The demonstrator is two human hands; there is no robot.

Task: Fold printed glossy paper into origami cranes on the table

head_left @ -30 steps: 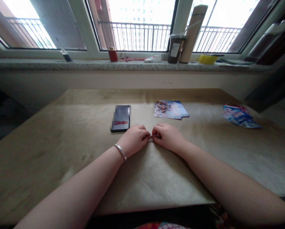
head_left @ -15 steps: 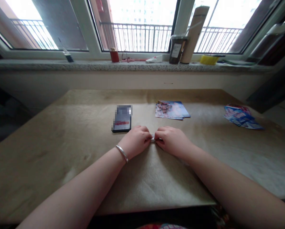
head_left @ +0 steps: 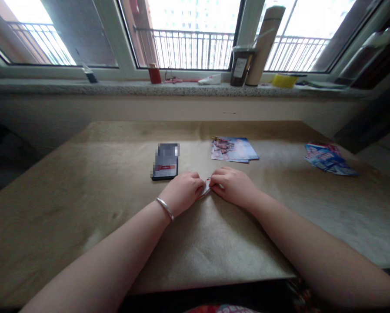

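Observation:
Both my hands meet over the middle of the table, pinching a small whitish piece of folded paper (head_left: 207, 187) between them. My left hand (head_left: 185, 190), with a silver bangle (head_left: 165, 209) at the wrist, has its fingers closed on the paper's left end. My right hand (head_left: 231, 184) grips the other end from the right, its fingers curled. Most of the paper is hidden by my fingers; a narrow slanted strip shows in the gap. Just beyond my left hand lies a phone (head_left: 165, 161) with a blurred screen.
Printed picture sheets (head_left: 235, 149) lie behind my right hand. A fanned pile of blue and red packets or cards (head_left: 330, 158) is at the table's right side. On the granite windowsill (head_left: 123, 88) stand a dark jar (head_left: 240, 67), a tall tan cylinder (head_left: 265, 48) and a yellow roll (head_left: 284, 81).
The paper has gone from level to slanted, its right end farther away. My right hand has moved slightly forward and my left slightly back; more of the paper shows.

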